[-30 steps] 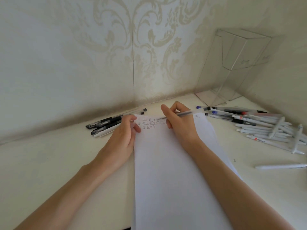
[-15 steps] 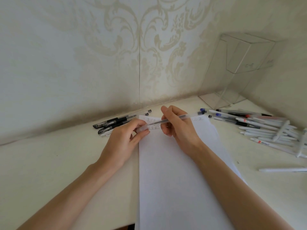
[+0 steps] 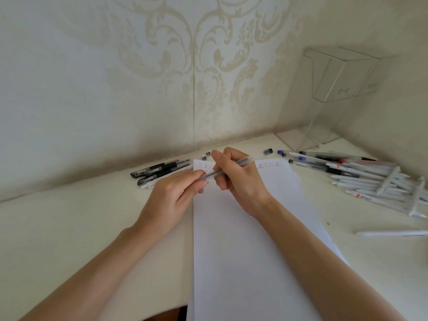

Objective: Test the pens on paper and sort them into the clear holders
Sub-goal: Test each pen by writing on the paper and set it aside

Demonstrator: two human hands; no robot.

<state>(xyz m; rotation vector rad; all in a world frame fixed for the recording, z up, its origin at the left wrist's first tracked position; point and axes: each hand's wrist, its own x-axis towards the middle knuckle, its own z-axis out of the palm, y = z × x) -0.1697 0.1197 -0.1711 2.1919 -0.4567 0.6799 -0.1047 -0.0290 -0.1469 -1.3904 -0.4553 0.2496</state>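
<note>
**Both grips on one translucent pen, above the top of the sheet**

My right grip is closed around a frosted, translucent pen: the fingers curl over the barrel and the thumb points up beside it. The pen lies at a slant, its lower end toward my left and its upper end rising to the right. My left grip has that lower end pinched between thumb and forefinger, the other fingers curled beneath. The two grips nearly meet along the barrel. Whether the tip carries a cap I cannot tell, since my fingers cover it.

The pen is held just above the far end of the paper, a long white sheet that runs from the near edge of the counter up between my forearms. Small written marks stand in rows along the sheet's top edge, partly hidden behind my right grip.

To the left of the sheet, near the wall, lies a small bunch of black pens, side by side. To the right a larger heap of white and clear pens is spread out, some with blue or red ends. One white pen lies alone, nearer to me. The clear holder stands in the far right corner, behind the heap.
</note>
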